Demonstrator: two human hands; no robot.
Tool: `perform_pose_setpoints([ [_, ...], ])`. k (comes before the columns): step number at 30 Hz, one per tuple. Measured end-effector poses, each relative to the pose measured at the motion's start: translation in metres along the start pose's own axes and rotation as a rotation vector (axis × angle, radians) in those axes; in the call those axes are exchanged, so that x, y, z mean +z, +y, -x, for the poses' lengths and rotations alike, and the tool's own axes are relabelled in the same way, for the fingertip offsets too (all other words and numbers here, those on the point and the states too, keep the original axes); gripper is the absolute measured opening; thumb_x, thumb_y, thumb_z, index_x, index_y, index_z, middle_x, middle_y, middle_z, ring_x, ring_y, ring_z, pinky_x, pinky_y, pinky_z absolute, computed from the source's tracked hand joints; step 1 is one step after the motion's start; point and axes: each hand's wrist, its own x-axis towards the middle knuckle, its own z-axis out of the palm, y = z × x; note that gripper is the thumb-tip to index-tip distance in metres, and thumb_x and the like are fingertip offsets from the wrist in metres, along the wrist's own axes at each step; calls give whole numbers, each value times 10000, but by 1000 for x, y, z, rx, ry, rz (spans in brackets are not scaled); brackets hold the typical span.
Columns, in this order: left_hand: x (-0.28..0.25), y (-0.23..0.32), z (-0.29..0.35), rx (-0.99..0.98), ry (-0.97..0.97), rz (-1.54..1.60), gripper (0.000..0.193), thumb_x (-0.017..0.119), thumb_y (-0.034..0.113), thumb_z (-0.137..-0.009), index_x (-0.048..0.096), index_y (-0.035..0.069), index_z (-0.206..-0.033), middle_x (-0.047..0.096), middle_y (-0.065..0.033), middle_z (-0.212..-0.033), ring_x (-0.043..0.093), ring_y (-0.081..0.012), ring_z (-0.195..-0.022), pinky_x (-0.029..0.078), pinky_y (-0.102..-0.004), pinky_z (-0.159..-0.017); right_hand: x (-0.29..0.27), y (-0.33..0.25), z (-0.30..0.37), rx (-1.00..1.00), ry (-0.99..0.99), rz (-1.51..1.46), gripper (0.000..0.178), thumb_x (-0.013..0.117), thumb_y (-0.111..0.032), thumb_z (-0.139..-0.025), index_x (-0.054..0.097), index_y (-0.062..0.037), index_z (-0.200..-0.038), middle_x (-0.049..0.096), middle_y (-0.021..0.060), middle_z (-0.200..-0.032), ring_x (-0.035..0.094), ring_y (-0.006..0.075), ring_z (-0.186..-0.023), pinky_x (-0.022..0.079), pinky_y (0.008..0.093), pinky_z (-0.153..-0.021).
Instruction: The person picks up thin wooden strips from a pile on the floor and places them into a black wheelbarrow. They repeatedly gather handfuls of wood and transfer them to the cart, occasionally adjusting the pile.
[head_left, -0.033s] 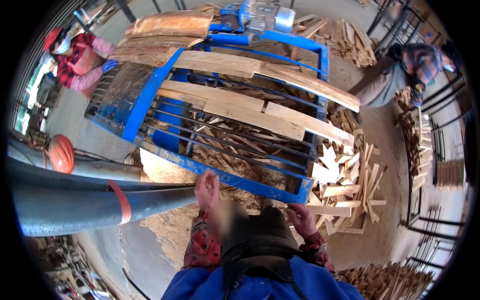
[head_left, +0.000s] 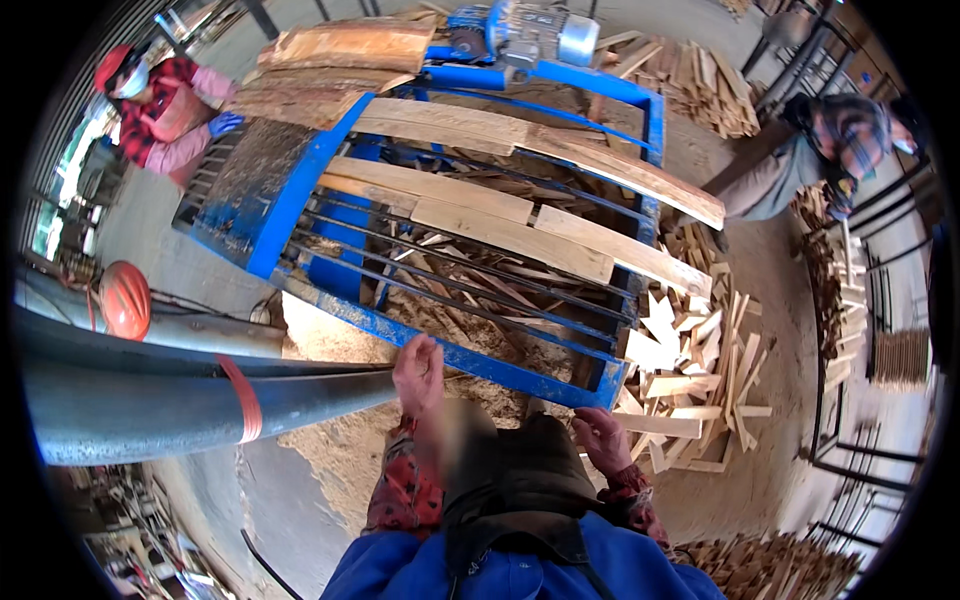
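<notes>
1. A blue electric motor (head_left: 515, 30) is sitting at the far side of a blue steel frame (head_left: 500, 370); any label there is showing too small to read.
2. The left hand (head_left: 419, 375) is pointing forward at the frame's near edge, fingers bent; whether its grip is holding that edge, I cannot tell.
3. The right hand (head_left: 602, 440) is hanging near the frame's near right corner, its grip loosely half-open.
4. Sawn planks (head_left: 510, 240) are lying across the frame, beyond both hands.
</notes>
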Motion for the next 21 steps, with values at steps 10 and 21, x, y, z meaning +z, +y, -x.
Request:
perform_pose_setpoints([
  [10, 44, -14, -35, 277, 0, -436, 293, 710, 128, -780, 593, 54, -1038, 616, -98, -934, 531, -328, -988, 410, -468, -875, -3, 10, -31, -43, -57, 161, 219, 647, -174, -871, 678, 5, -994, 676, 120, -753, 669, 182, -653, 521, 303, -596],
  [21, 50, -3, -39, 281, -70, -704, 255, 691, 280, -786, 633, 83, -937, 641, -64, -869, 543, -281, -946, 380, -438, -858, 12, 0, -41, 172, 93, 88, 148, 688, -156, -849, 673, -12, -883, 656, 75, -641, 638, 133, -561, 495, 284, -521],
])
